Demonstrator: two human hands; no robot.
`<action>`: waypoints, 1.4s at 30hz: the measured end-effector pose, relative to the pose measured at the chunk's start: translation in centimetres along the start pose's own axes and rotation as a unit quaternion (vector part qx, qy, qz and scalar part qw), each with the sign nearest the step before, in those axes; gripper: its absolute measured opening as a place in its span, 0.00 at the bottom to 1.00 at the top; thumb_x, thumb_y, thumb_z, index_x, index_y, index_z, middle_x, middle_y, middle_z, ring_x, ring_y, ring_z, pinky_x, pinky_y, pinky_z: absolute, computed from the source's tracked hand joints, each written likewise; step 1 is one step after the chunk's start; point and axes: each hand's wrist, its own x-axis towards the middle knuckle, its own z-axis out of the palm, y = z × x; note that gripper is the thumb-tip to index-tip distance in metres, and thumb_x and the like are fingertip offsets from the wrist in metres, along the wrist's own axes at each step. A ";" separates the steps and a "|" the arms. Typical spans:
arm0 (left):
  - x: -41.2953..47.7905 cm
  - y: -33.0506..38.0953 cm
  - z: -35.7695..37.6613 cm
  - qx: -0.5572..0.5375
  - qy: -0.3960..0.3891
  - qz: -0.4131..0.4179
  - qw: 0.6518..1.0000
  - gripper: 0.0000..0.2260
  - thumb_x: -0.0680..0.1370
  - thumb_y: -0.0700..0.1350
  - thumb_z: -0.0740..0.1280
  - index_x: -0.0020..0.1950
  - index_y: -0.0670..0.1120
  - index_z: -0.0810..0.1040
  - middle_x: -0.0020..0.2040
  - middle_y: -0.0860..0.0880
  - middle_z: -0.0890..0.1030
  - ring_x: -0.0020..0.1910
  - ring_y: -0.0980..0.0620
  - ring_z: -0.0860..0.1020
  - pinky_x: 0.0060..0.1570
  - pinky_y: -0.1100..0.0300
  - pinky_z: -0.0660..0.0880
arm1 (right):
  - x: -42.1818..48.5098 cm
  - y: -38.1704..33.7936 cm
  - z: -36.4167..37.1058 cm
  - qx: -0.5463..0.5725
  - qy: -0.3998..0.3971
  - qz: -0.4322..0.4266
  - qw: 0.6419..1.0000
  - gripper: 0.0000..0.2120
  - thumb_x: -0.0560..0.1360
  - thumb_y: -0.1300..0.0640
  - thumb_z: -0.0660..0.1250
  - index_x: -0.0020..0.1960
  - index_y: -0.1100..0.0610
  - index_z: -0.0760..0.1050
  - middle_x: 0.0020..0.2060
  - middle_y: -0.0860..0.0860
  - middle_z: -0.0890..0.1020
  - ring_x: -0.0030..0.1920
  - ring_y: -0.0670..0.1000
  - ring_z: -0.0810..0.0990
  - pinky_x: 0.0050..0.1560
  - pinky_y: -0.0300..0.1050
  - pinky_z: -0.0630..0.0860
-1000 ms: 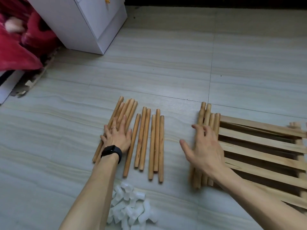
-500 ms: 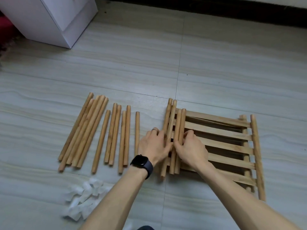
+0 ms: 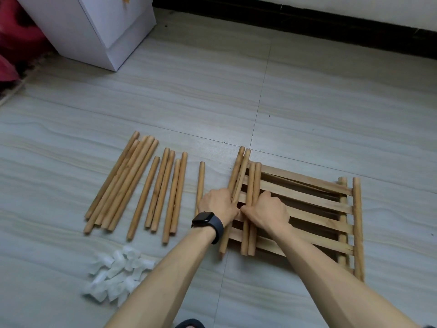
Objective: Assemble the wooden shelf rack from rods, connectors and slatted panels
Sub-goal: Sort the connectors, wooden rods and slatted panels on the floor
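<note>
Several wooden rods (image 3: 123, 183) lie side by side on the tiled floor at the left, with one rod (image 3: 200, 183) lying apart from them. A stack of slatted panels (image 3: 307, 197) lies flat at the right. A bundle of rods (image 3: 246, 176) rests on the stack's left edge. My left hand (image 3: 218, 205), with a black watch on its wrist, grips the left rods of this bundle. My right hand (image 3: 267, 210) grips the right rods, fingers curled round them. A heap of white connectors (image 3: 118, 275) sits at the lower left.
A white cabinet (image 3: 99, 27) stands at the back left, with red fabric (image 3: 14, 43) beside it. A dark skirting (image 3: 307, 22) runs along the far wall. A dark slipper toe (image 3: 190, 324) shows at the bottom edge.
My left hand left the rod group at the left and joined my right hand on the bundle at the panels' edge. Both hands have curled round its rods. The view swung right.
</note>
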 end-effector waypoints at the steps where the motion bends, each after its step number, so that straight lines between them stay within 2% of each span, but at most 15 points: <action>1: -0.1 0.1 0.1 -0.003 0.003 -0.006 1.000 0.11 0.76 0.50 0.68 0.56 0.48 0.80 0.52 0.46 0.83 0.52 0.44 0.81 0.40 0.57 0.70 | 0.0 0.2 0.2 -0.002 0.011 -0.008 1.000 0.24 0.70 0.44 0.69 0.58 0.58 0.70 0.47 0.55 0.80 0.50 0.60 0.80 0.44 0.49 0.76; 3: -0.3 0.4 0.3 -0.014 0.010 -0.021 1.000 0.08 0.75 0.48 0.68 0.52 0.47 0.80 0.50 0.46 0.83 0.50 0.43 0.81 0.38 0.57 0.70 | -0.2 0.9 0.8 0.018 0.034 -0.033 0.999 0.18 0.72 0.46 0.67 0.54 0.57 0.68 0.46 0.55 0.80 0.48 0.60 0.80 0.46 0.54 0.80; 5: -0.5 0.7 0.6 -0.023 0.017 -0.033 0.999 0.07 0.74 0.46 0.69 0.51 0.46 0.79 0.50 0.45 0.82 0.50 0.43 0.81 0.38 0.57 0.70 | -0.3 2.0 1.5 0.047 0.048 -0.062 0.996 0.15 0.74 0.45 0.65 0.51 0.55 0.67 0.42 0.52 0.79 0.43 0.57 0.80 0.44 0.55 0.81; 9: -0.8 1.5 1.4 -0.019 0.033 -0.047 0.998 0.12 0.74 0.45 0.69 0.56 0.44 0.77 0.54 0.44 0.81 0.54 0.42 0.80 0.40 0.56 0.69 | 0.1 4.0 2.1 0.120 0.055 -0.087 0.987 0.15 0.74 0.40 0.67 0.51 0.51 0.71 0.40 0.47 0.79 0.41 0.51 0.79 0.41 0.50 0.78; 12: -0.6 1.5 1.4 -0.042 0.016 -0.065 0.997 0.12 0.74 0.47 0.71 0.56 0.46 0.79 0.53 0.45 0.82 0.54 0.43 0.80 0.40 0.57 0.71 | 0.5 5.0 2.0 0.163 0.052 -0.090 0.981 0.14 0.73 0.40 0.69 0.48 0.49 0.73 0.38 0.45 0.80 0.40 0.47 0.78 0.38 0.45 0.74; 15: -0.4 1.3 1.4 -0.061 0.014 -0.075 0.995 0.12 0.74 0.47 0.72 0.56 0.47 0.80 0.53 0.46 0.82 0.55 0.44 0.80 0.42 0.58 0.71 | 0.6 5.2 2.2 0.172 0.048 -0.093 0.980 0.14 0.73 0.40 0.69 0.49 0.48 0.73 0.38 0.45 0.80 0.39 0.45 0.78 0.38 0.44 0.74; 19: -0.8 1.6 1.7 -0.034 0.031 -0.072 0.996 0.11 0.76 0.47 0.70 0.58 0.48 0.81 0.56 0.47 0.81 0.56 0.44 0.79 0.44 0.57 0.71 | 0.4 4.7 2.3 0.153 0.061 -0.089 0.982 0.14 0.74 0.40 0.68 0.50 0.49 0.71 0.38 0.45 0.78 0.38 0.45 0.76 0.33 0.41 0.67; 23: -1.0 1.4 1.9 -0.009 0.037 -0.052 0.998 0.12 0.79 0.50 0.67 0.60 0.48 0.80 0.57 0.47 0.81 0.57 0.44 0.80 0.48 0.54 0.75 | 0.4 4.6 1.9 0.155 0.042 -0.090 0.983 0.15 0.74 0.41 0.68 0.51 0.50 0.71 0.39 0.47 0.79 0.39 0.48 0.78 0.38 0.46 0.73; 25: -0.8 1.5 1.6 -0.011 0.028 -0.051 0.998 0.11 0.79 0.49 0.68 0.59 0.48 0.80 0.57 0.47 0.82 0.56 0.44 0.80 0.47 0.55 0.74 | 0.4 4.6 1.6 0.159 0.031 -0.092 0.982 0.15 0.74 0.42 0.69 0.51 0.51 0.72 0.39 0.47 0.80 0.40 0.49 0.78 0.41 0.48 0.76; 30: -0.1 0.1 -0.2 -0.116 0.025 -0.057 0.991 0.09 0.75 0.50 0.71 0.54 0.52 0.81 0.51 0.51 0.83 0.53 0.49 0.80 0.47 0.58 0.77 | -0.4 4.2 0.1 0.211 0.020 -0.109 0.971 0.10 0.75 0.42 0.69 0.48 0.46 0.72 0.39 0.47 0.81 0.39 0.47 0.80 0.42 0.48 0.79; 34: 0.9 -2.9 -3.3 -0.164 0.039 -0.037 0.985 0.14 0.75 0.54 0.70 0.60 0.54 0.77 0.54 0.55 0.82 0.53 0.52 0.80 0.52 0.55 0.77 | -1.5 1.2 -1.6 0.253 0.014 -0.162 0.954 0.10 0.75 0.41 0.69 0.50 0.45 0.75 0.40 0.46 0.82 0.42 0.46 0.81 0.46 0.48 0.80; 36: 1.8 -5.1 -5.2 -0.172 0.061 -0.035 0.983 0.13 0.76 0.54 0.69 0.59 0.53 0.79 0.56 0.54 0.82 0.55 0.52 0.79 0.52 0.57 0.76 | -2.0 -1.4 -1.8 0.261 0.005 -0.191 0.946 0.11 0.76 0.40 0.68 0.52 0.45 0.76 0.41 0.44 0.82 0.43 0.43 0.80 0.46 0.43 0.78; 38: 2.5 -7.7 -6.7 -0.158 0.099 -0.045 0.981 0.13 0.77 0.55 0.66 0.60 0.53 0.79 0.58 0.52 0.81 0.58 0.51 0.78 0.52 0.56 0.75 | -2.3 -4.4 -1.4 0.245 -0.009 -0.215 0.946 0.10 0.76 0.40 0.68 0.52 0.45 0.75 0.40 0.42 0.81 0.42 0.40 0.79 0.41 0.37 0.73; 40: 3.0 -10.9 -7.3 -0.129 0.124 -0.070 0.981 0.15 0.78 0.56 0.65 0.63 0.53 0.77 0.61 0.50 0.80 0.62 0.48 0.77 0.52 0.54 0.75 | -2.4 -7.3 -0.6 0.197 -0.034 -0.228 0.953 0.13 0.78 0.40 0.66 0.53 0.48 0.73 0.42 0.44 0.81 0.43 0.43 0.80 0.40 0.40 0.73; 42: 3.0 -14.0 -6.8 -0.077 0.117 -0.091 0.986 0.20 0.78 0.54 0.65 0.69 0.52 0.72 0.65 0.46 0.76 0.63 0.44 0.75 0.51 0.53 0.75 | -2.3 -9.9 0.5 0.125 -0.055 -0.225 0.965 0.17 0.80 0.42 0.63 0.58 0.54 0.72 0.47 0.50 0.82 0.48 0.53 0.81 0.45 0.47 0.75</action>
